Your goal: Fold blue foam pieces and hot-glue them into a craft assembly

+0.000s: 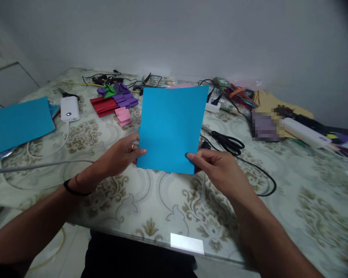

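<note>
A flat blue sheet of paper (172,127) is held up above the table, facing me, with its top leaning slightly to the right. My left hand (124,152) pinches its lower left edge, the thumb lying on the front. At the lower right corner, my right hand (216,164) grips it in the same way, thumb in front and fingers behind. A small blue bit shows past the left edge and below the bottom edge; whether it belongs to a second sheet I cannot tell. Behind the paper, part of the tabletop is hidden.
Blue sheets (20,121) lie at the left beside a white power bank (70,109) with a cable. Folded red paper (103,106), purple paper (125,99) and pink paper (123,116) pieces sit further back. Black-handled scissors (227,142) lie right of the sheet. Clutter lines the wall.
</note>
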The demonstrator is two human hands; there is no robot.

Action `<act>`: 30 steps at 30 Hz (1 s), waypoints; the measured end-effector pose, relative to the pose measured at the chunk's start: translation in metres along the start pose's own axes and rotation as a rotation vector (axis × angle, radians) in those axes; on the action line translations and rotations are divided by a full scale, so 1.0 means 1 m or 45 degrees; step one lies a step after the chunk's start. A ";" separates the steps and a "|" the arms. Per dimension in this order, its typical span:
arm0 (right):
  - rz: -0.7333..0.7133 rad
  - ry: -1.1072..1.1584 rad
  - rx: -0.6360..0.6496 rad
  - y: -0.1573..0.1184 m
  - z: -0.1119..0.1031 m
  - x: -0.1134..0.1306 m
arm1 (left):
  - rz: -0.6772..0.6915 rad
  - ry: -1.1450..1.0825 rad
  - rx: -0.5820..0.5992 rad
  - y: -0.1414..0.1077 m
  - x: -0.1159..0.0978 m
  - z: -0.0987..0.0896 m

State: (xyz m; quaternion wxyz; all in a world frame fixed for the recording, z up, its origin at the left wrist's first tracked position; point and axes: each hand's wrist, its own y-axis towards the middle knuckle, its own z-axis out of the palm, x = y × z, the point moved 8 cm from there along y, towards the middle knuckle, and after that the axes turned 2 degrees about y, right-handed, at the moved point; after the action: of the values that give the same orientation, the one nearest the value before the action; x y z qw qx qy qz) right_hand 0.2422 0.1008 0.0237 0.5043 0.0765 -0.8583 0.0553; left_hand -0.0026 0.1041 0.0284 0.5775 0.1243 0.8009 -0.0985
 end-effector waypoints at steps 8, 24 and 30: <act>0.179 0.426 0.292 -0.002 0.023 -0.007 | -0.015 0.116 -0.001 0.002 0.006 -0.004; -0.093 0.504 0.031 -0.004 0.021 0.008 | 0.323 -0.076 -0.283 -0.009 -0.013 -0.016; -0.043 0.655 -0.390 0.004 -0.040 -0.010 | 0.521 0.362 -0.026 -0.021 -0.029 -0.012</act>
State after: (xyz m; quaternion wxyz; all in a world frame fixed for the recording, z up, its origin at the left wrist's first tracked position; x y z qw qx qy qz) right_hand 0.2810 0.1122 0.0341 0.7117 -0.0028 -0.6994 -0.0656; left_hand -0.0111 0.0853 0.0594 0.4683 0.2906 0.8331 0.0469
